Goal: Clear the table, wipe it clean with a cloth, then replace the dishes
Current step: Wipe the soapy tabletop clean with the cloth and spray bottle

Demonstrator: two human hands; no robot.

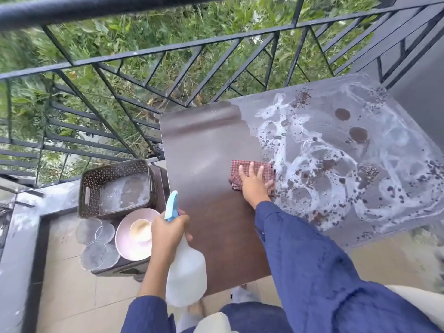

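The checked red cloth [237, 165] lies flat on the brown table [211, 145], about midway along it, right at the line where the clean, dark surface meets the soapy part. My right hand [254, 186] presses down on the cloth with the fingers spread and straight, palm on the fabric, not curled around it. To the right of the cloth the tabletop is covered in white foam [312, 150] in loops and streaks, dotted with dark brown spots and specks. My left hand [168, 230] is wrapped around the neck of a white spray bottle [186, 270] with a light blue trigger, held above the near left edge of the table. Left of the table, on a low dark stand [125, 266], sit the dishes: a pink bowl [129, 246] with a small pale cup [140, 229] in it, clear glass plates [96, 243] beside it, and a brown perforated basket [115, 188] behind them. A black metal railing [168, 68] runs past the far side, with green plants beyond it.
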